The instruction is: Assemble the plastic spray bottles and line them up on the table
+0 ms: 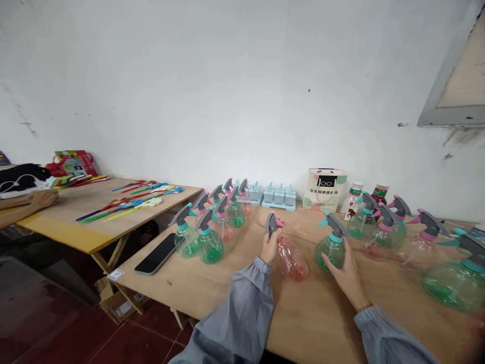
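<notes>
My left hand [270, 246] is closed around the grey and pink trigger head of a pink spray bottle [293, 262], whose clear body tilts over the table. To its right, my right hand [346, 275] wraps the body of a green spray bottle [329, 248] with a grey and teal head; that bottle stands about upright. Several more green and pink spray bottles [211, 246] stand in a group on the left. Another group of spray bottles [384, 232] stands on the right, with a large green spray bottle [452, 283] nearest the front.
A black phone [156, 255] lies near the wooden table's [212, 293] left edge. Light-blue ice-pop moulds [279, 196], a printed paper bag [325, 191] and a white bottle [352, 199] stand by the wall. Another person's hand [44, 198] rests on the neighbouring table [94, 235].
</notes>
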Available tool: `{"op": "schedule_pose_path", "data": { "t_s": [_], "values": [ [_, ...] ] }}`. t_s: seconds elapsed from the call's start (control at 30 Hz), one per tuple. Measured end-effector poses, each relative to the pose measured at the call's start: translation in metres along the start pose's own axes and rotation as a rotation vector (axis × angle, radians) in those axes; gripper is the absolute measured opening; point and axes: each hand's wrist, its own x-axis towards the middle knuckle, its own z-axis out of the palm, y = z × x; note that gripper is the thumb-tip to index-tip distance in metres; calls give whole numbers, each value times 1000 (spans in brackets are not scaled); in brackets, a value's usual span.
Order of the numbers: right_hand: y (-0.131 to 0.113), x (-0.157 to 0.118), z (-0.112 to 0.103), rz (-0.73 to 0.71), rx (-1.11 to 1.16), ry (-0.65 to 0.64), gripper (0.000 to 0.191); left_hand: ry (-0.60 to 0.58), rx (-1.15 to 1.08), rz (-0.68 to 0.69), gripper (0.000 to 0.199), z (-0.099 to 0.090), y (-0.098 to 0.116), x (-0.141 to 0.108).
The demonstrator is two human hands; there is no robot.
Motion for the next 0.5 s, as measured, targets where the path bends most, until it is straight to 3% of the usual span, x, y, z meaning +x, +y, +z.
{"op": "schedule_pose_path", "data": {
  "t_s": [0.07, 0.13, 0.2, 0.3, 0.4, 0.5],
  "values": [
    [-1, 1, -2, -88, -40, 91, 91, 13, 1, 3, 30, 0, 0, 0],
    [-6, -1, -7, -253, -86, 251, 92, 21, -6, -3, 32, 1, 0, 0],
    [-17, -8, -10, -445, -81, 319, 87, 22, -21, -32, 35, 2, 1, -3],
    [-37, -26, -4, -580, 27, 103, 74, -6, -40, -74, 41, 5, 4, -9],
    [-53, -44, 13, -509, 119, -148, 81, -40, -62, -69, 43, 9, 6, -14],
    [-57, -52, 25, -401, 129, -231, 87, -97, -74, -24, 46, 11, 6, -15]
  ]
}}
